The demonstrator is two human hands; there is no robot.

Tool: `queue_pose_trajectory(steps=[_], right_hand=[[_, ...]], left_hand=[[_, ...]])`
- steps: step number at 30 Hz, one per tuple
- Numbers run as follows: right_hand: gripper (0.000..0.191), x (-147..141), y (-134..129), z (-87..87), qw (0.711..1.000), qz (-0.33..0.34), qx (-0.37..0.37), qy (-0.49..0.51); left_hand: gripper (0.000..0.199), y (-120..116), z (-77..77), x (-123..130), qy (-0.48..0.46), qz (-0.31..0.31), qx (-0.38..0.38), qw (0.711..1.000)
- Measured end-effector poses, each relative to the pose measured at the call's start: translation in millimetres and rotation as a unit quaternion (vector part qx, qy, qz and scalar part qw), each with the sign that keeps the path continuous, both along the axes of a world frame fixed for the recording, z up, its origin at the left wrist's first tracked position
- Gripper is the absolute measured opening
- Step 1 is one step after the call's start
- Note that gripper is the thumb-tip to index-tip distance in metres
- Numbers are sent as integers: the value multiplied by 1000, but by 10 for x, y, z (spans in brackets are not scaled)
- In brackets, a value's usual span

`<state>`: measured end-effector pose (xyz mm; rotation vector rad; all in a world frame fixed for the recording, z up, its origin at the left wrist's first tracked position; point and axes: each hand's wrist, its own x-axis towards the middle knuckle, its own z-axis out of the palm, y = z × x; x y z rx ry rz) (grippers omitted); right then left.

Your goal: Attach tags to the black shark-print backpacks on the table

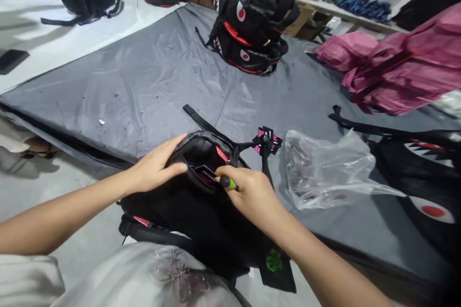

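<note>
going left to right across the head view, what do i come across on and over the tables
dark phone-like slab, small white scrap, left hand, right hand, clear plastic bag, red-and-white eye patch

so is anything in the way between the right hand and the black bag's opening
Nothing visible: the right hand, holding a green-and-black tool, is at the opening of the black bag. The clear plastic bag lies off to the right.
</note>
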<state>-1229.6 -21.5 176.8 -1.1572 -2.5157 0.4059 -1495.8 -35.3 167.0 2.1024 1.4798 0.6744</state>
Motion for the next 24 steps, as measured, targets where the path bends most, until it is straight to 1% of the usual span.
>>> queue_pose_trajectory(steps=[2, 3, 6, 9, 11, 13, 15, 17, 19, 21, 22, 24], right_hand=[[27, -160, 16, 5, 994, 9, -41, -102], [26, -241, 28, 14, 988, 13, -51, -145], [24, -436, 81, 41, 971, 19, -51, -234], [25, -493, 123, 57, 962, 46, -51, -265], [24, -465, 122, 71, 961, 66, -51, -263], [26, -440, 96, 88, 968, 61, -38, -239], [30, -483, 62, 99, 982, 39, -22, -185], [31, -620, 53, 96, 992, 29, -9, -123], [25, -805, 100, 85, 995, 49, -2, -83], [20, -945, 191, 83, 995, 79, 1, -65], [19, -975, 232, 89, 994, 93, 3, -62], [17, -938, 259, 113, 990, 118, 27, -73]], left_hand=[[93, -75, -46, -53, 18, -27, 6, 999], [96, -86, -66, -61, 23, -29, 11, 999], [92, -65, -116, -49, 24, -19, 17, 999], [90, -38, -135, -41, 24, -15, 14, 1000], [89, -36, -128, -47, 23, -17, 11, 1000], [88, -41, -118, -61, 26, -18, 8, 999], [89, -49, -119, -84, 36, -19, 10, 999], [90, -54, -138, -122, 52, -16, 12, 998], [91, -45, -166, -174, 68, -6, 7, 998], [91, -16, -184, -231, 87, 7, -11, 996], [91, 4, -185, -257, 98, 13, -21, 995], [91, 40, -169, -297, 113, 23, -39, 993]])
